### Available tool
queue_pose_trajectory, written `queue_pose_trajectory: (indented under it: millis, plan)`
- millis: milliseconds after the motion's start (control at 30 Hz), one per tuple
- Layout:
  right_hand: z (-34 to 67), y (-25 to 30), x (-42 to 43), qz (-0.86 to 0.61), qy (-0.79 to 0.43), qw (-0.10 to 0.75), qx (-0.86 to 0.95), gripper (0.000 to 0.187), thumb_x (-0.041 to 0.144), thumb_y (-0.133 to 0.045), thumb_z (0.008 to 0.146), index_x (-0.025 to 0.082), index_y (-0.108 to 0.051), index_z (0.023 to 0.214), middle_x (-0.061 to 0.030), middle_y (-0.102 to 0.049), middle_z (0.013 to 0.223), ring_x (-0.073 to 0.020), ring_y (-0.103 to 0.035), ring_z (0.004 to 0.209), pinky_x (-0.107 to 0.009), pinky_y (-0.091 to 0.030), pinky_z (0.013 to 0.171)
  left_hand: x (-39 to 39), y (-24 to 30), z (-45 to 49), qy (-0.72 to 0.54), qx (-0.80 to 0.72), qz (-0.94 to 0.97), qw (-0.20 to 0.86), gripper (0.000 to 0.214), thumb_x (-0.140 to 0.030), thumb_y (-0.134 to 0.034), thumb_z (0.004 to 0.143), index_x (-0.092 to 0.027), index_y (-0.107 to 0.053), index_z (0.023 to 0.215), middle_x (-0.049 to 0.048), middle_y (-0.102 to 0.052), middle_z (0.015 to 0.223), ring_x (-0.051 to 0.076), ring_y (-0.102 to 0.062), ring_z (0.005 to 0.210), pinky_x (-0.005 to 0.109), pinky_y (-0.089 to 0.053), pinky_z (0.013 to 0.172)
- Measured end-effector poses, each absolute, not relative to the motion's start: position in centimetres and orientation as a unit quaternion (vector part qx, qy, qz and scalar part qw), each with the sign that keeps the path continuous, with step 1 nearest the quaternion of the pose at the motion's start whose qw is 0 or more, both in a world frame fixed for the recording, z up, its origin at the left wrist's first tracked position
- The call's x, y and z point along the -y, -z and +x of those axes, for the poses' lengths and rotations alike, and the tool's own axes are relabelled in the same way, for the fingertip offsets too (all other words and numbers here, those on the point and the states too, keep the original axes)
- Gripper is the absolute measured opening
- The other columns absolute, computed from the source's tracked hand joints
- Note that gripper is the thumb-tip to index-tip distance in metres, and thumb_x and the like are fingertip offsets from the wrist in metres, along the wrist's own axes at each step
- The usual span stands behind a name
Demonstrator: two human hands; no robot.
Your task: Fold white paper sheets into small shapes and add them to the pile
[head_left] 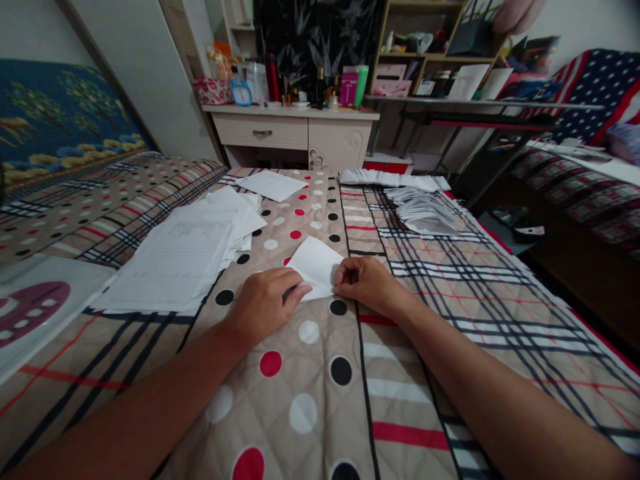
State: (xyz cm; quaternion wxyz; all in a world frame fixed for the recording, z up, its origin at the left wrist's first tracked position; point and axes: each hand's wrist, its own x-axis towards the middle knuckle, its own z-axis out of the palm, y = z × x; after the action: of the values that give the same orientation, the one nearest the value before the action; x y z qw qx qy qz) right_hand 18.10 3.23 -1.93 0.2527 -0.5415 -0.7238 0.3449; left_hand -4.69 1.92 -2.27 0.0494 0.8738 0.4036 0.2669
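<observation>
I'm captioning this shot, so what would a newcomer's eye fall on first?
Probably the left hand and right hand at a small white paper, mid-picture on the spotted, plaid bedcover. Next, the spread of printed sheets to their left, then the blue clock on the dresser behind.

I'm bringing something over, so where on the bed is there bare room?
The beige patterned quilt is bare right of the right hand, nearer than the fanned stack of silvery-white sheets, and between left forearm and right forearm. It's crowded left, under the pile of white printed papers, and where both hands touch the small white paper.
</observation>
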Motion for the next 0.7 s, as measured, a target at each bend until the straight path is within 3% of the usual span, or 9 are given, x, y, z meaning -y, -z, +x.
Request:
queue_pose_trajectory:
  millis: [233, 500, 700]
  plan:
    - [18.0, 1.84, -3.13, -0.539, -0.338, 0.248, 0.73, 0.004, 0.015, -0.066, 0.067, 0.017, -0.064, 0.07, 0.0027, -0.059, 0.06, -0.0091, -0.051, 0.053, -0.02, -0.035, 0.05, -2.3, 2.53, -4.51, -0.236, -0.468, 0.851, 0.029, 0.027, -0.038, -0.058, 0.09, -0.018, -0.058, 0.072, -0.0001, -0.061, 0.066, 0.012, -0.052, 0.057, 0.027, -0.034, 0.059]
    - [18.0, 1.97, -3.22, -0.536, -0.343, 0.247, 0.73, 0.004, 0.015, -0.066, 0.067, 0.017, -0.064, 0.07, 0.0029, -0.059, 0.06, -0.0092, -0.051, 0.053, -0.02, -0.036, 0.05, -2.57, 2.09, -4.27, -0.196, -0.565, 0.795, 0.1, 0.033, -0.052, -0.067, 0.078, -0.021, -0.064, 0.066, -0.0018, -0.062, 0.059, 0.013, -0.052, 0.055, 0.027, -0.031, 0.055]
    - [17.88, 1.61, -3.07, -0.541, -0.333, 0.242, 0.733, 0.003, 0.015, -0.065, 0.067, 0.017, -0.064, 0.069, 0.0029, -0.059, 0.059, -0.0089, -0.05, 0.053, -0.02, -0.035, 0.049, -2.42, 1.96, -4.17, -0.199, -0.595, 0.768, 0.127, 0.033, -0.054, -0.065, 0.078, -0.023, -0.068, 0.067, -0.0016, -0.065, 0.061, 0.013, -0.053, 0.055, 0.026, -0.029, 0.053]
